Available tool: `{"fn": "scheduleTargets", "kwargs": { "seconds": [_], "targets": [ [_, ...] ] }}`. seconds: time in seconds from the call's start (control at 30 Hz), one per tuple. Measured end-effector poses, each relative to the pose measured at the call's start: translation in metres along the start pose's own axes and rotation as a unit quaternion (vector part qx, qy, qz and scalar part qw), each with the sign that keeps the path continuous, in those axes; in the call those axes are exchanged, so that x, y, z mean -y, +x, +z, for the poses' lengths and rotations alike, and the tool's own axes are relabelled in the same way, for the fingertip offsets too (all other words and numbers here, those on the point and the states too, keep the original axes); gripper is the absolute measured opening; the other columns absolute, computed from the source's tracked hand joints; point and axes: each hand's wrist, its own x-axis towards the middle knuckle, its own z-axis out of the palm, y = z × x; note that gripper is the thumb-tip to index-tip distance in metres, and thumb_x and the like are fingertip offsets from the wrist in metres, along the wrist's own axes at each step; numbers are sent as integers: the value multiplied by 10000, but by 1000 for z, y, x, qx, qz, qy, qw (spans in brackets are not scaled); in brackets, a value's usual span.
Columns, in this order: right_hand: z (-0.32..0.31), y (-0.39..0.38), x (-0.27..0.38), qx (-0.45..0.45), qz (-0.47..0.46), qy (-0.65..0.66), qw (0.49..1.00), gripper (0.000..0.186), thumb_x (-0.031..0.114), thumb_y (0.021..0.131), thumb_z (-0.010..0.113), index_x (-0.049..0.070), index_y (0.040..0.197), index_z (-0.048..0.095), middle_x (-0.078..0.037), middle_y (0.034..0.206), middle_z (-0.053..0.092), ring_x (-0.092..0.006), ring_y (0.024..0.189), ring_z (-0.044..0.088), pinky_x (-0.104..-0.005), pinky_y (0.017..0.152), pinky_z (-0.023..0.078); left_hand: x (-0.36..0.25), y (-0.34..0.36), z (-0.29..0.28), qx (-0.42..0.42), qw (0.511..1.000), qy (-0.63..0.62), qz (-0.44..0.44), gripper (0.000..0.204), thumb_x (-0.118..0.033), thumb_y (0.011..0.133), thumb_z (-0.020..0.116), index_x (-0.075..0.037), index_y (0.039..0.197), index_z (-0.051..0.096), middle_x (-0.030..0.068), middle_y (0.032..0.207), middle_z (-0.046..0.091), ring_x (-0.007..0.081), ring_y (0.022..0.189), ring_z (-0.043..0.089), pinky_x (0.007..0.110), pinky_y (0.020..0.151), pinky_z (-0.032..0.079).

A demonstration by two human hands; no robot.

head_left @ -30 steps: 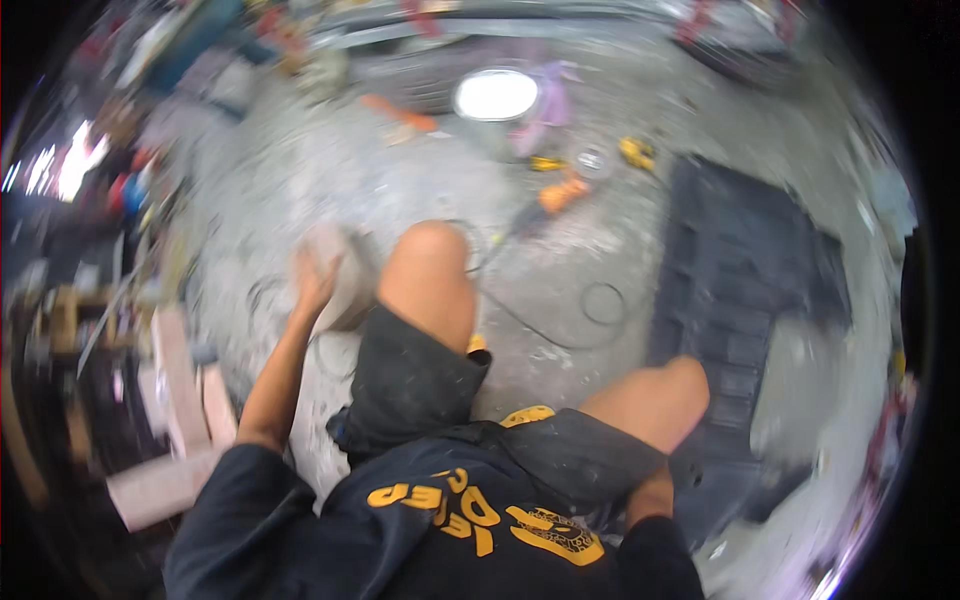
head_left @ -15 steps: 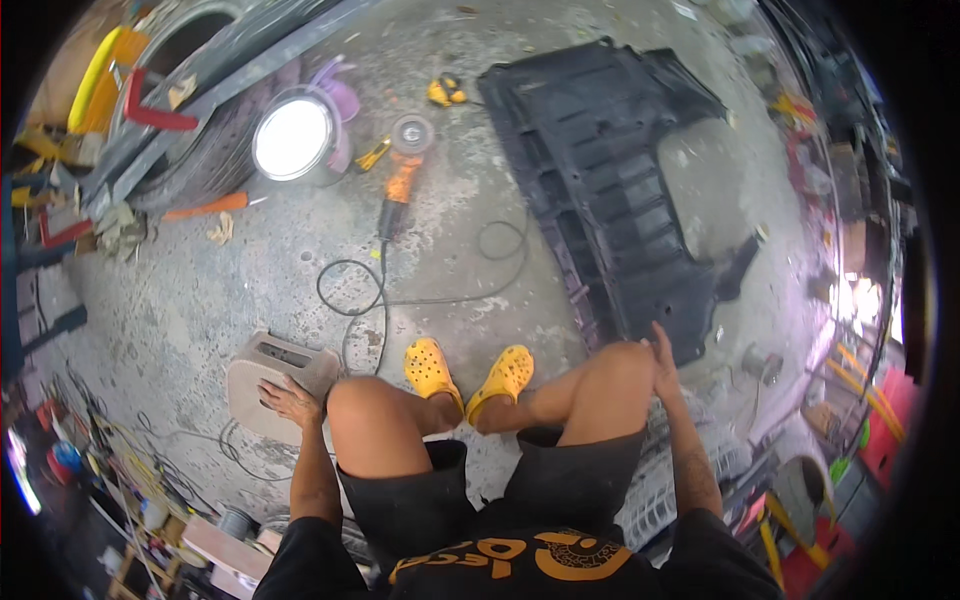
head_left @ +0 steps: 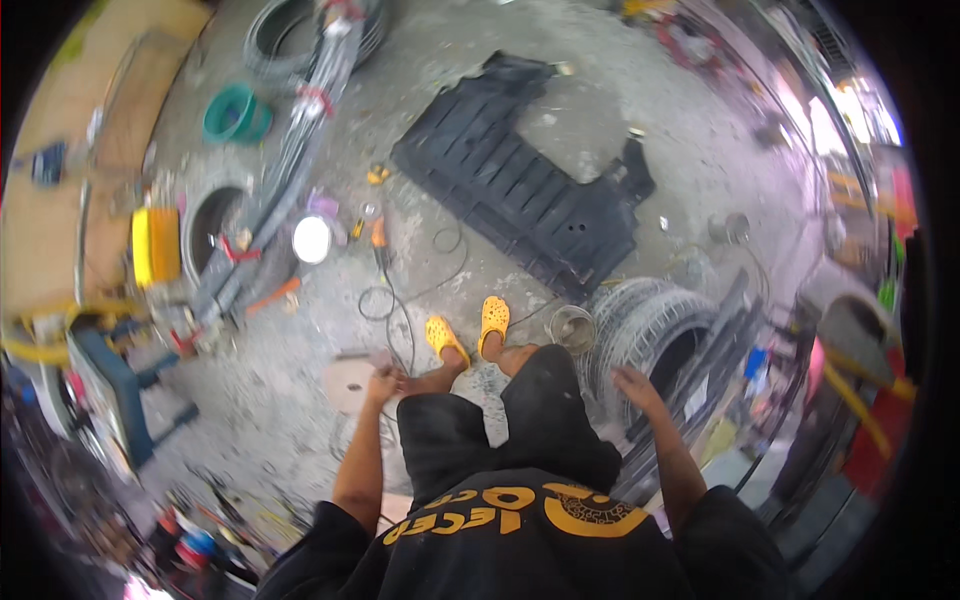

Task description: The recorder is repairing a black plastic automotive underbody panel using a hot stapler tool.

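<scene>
Your left hand [head_left: 385, 384] hangs low beside your left leg, right at the edge of the beige stool [head_left: 346, 383] as the head camera sees it; its fingers look drawn in, but it is blurred, so you cannot tell whether it is closed or whether it touches the stool. That stool sits on the concrete floor [head_left: 250, 375] just left of your feet. Your right hand [head_left: 632, 386] is out by your right side with its fingers loosely spread and nothing in it, nearest to the tires [head_left: 645, 322] that stand on your right. Between those tires and your feet is a round clear-looking container [head_left: 571, 328]. You have yellow clogs [head_left: 494, 318] on, your right foot a little ahead of your left. Ahead of you and to the right, a large black ribbed panel [head_left: 490, 175] lies flat on the floor, its near end close to the tires. Left of the panel lies an orange-bodied power tool [head_left: 378, 233], near a bright white round top [head_left: 312, 240]. Farther off to your left are a yellow block-shaped item [head_left: 156, 247] and a green bucket [head_left: 258, 121].
</scene>
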Motion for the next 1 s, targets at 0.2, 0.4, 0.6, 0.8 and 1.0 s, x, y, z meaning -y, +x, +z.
{"fn": "scheduleTargets", "kwargs": {
  "seconds": [0.2, 0.4, 0.6, 0.8, 1.0],
  "targets": [
    [17, -65, 23, -176, -19, 222, 959, 480, 465, 973, 615, 28, 1156, 695, -38, 967, 688, -123, 857, 600, -316, 775, 491, -169, -84, 21, 123, 990, 29, 59, 438, -326, 1004, 599, 60, 1211, 598, 177, 1027, 726, 230, 798, 733, 279, 614, 549],
    [143, -176, -18, -362, 9, 415, 835, 551, 495, 954, 610, 23, 1234, 662, -38, 980, 701, -146, 851, 639, -321, 735, 520, -227, -44, -39, 293, 914, 267, 81, 367, -245, 997, 583, 61, 1199, 597, 177, 1009, 724, 243, 784, 740, 304, 611, 572],
    [398, -274, -96, -274, 187, 294, 896, 550, 553, 915, 550, 55, 1086, 709, -276, 1109, 675, -396, 1000, 679, -484, 875, 533, -262, -43, -126, 264, 865, 396, 158, 370, -345, 976, 569, -9, 1114, 641, 126, 874, 673, 249, 718, 692, 392, 584, 566],
    [563, -300, -116, -223, 418, 636, 609, 465, 483, 908, 670, 65, 1110, 690, -133, 845, 670, -253, 715, 677, -429, 581, 561, -297, -80, 2, 231, 753, 527, 319, 357, -358, 964, 589, -27, 1087, 646, 129, 860, 662, 251, 721, 681, 415, 596, 559],
    [627, -281, -172, -473, 234, 349, 774, 360, 202, 798, 692, 163, 1156, 684, -163, 1143, 672, -334, 1060, 640, -410, 947, 523, -254, -102, 230, 267, 560, 633, 463, 345, -370, 952, 610, -45, 1060, 651, 132, 846, 652, 254, 724, 670, 438, 609, 552]
  ]
}}
